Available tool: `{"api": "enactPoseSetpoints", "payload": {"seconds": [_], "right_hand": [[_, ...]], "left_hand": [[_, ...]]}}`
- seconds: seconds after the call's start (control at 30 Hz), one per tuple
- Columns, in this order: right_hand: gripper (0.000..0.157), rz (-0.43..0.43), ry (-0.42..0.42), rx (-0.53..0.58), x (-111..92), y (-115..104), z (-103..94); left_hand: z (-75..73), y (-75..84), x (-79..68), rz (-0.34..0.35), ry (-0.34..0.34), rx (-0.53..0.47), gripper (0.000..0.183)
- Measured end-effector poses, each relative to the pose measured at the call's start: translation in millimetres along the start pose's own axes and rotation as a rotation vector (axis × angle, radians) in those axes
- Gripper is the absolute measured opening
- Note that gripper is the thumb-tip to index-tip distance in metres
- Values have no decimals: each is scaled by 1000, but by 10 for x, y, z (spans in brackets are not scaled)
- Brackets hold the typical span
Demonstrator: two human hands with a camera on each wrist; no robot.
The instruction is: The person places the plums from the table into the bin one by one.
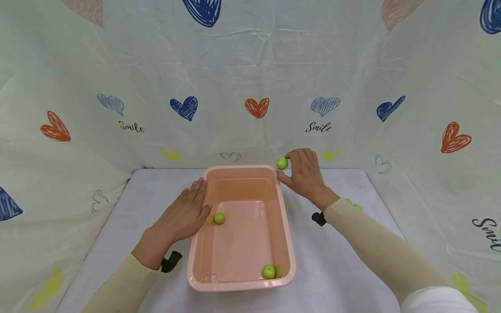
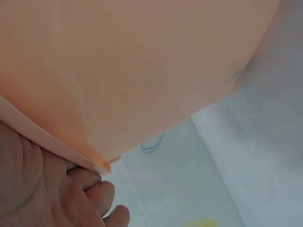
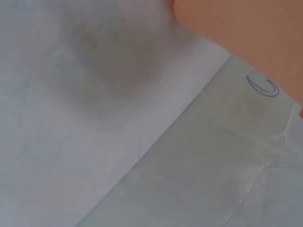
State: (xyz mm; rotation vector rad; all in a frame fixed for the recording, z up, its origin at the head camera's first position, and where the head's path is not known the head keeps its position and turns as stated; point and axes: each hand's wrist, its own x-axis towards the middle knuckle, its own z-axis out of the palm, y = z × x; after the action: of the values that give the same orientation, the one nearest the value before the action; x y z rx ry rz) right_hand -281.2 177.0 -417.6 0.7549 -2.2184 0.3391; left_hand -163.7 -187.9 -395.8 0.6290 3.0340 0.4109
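right hand (image 1: pixel 303 174) pinches green fruit (image 1: pixel 282 163) between fingertips — left hand (image 1: pixel 181 218), fingers straight, touches tub (image 1: pixel 242 239)

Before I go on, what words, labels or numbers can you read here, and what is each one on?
"Smile": on the backdrop cloth, left of centre.
"Smile": same cloth, right of centre.
"Smil": same cloth, far right, cut off by the picture's edge.
I can read nothing on the pink tub or the round green items.
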Motion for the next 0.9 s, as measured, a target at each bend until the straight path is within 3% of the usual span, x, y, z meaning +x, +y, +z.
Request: {"api": "enactPoseSetpoints", "payload": {"seconds": [0.3,0.6,0.9], "right_hand": [[40,-32,-47,43,139,-247,-78],[37,-139,-50,73,237,-472,-94],[31,-183,-144,77,252,-643,-82]], "left_hand": [[-18,24,11,-27,-9,29,69],[-30,41,7,-17,-5,71,69],[-37,64,4,-22,-5,71,69]]}}
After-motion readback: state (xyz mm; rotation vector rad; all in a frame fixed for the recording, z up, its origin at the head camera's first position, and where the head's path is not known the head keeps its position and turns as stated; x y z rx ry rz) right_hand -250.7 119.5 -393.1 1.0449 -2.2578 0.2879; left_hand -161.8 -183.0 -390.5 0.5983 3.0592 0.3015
